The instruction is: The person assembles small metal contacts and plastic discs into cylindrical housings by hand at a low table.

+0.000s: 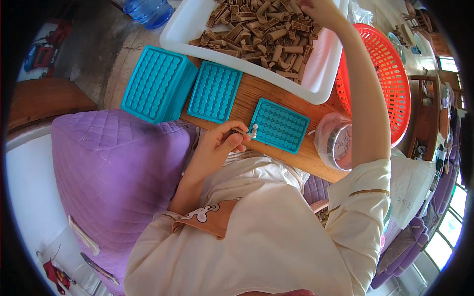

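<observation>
My left hand (221, 147) is closed in front of my lap, thumb and fingers pinching a small dark piece with a whitish, knobbed tip (254, 130) that sticks out to the right. The fingers hide most of this piece. Stretched far forward, my right hand (318, 11) is over the far right of a white tub (321, 86) heaped with brown, half-round trough-like pieces (247, 30). Its fingers look bent, and the upper picture edge cuts part of the hand off; what they hold, if anything, cannot be made out.
Teal trays with rows of round bumps, one left (153, 86), one middle (213, 93) and one right (284, 121), lie along the wooden bench (247, 98). A plastic-lined tub with pink contents (340, 143) and a red basket (402, 84) stand right. A purple quilted cover (118, 167) lies left.
</observation>
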`<state>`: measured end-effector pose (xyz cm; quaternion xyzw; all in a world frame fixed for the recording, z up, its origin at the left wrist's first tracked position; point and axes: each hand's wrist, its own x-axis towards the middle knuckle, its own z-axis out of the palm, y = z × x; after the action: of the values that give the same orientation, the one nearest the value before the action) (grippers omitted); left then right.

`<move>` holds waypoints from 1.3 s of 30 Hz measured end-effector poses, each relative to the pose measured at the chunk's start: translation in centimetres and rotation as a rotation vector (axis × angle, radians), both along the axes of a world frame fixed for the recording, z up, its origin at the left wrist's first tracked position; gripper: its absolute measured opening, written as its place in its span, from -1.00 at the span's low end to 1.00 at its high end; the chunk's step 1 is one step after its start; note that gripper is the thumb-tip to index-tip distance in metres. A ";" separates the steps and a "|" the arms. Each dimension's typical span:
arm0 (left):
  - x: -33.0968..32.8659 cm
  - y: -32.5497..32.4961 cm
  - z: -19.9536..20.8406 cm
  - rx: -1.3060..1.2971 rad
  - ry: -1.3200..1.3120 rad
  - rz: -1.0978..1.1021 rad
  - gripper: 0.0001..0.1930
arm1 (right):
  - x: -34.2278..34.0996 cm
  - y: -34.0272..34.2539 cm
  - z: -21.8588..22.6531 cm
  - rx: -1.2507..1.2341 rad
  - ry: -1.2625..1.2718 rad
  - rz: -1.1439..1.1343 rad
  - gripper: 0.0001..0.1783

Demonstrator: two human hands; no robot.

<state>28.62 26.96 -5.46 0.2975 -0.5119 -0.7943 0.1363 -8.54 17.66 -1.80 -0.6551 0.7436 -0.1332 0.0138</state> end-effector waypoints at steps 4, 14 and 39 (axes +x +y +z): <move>-0.2 0.1 -0.3 0.023 -0.041 -0.046 -0.79 | 1.3 -3.8 -3.6 0.294 0.314 0.075 -0.79; -0.3 -0.1 -0.2 0.189 0.031 0.001 -0.79 | 0.8 -3.6 -4.3 0.410 0.486 0.106 -0.80; -1.5 1.5 0.7 0.306 0.280 0.279 -0.65 | 11.6 16.3 2.8 -0.373 -1.575 -0.227 -0.56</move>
<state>27.15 28.50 -4.72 0.2694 -0.3160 -0.8695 0.2675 3.04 34.00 1.04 -0.2817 0.5432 -0.6768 0.4094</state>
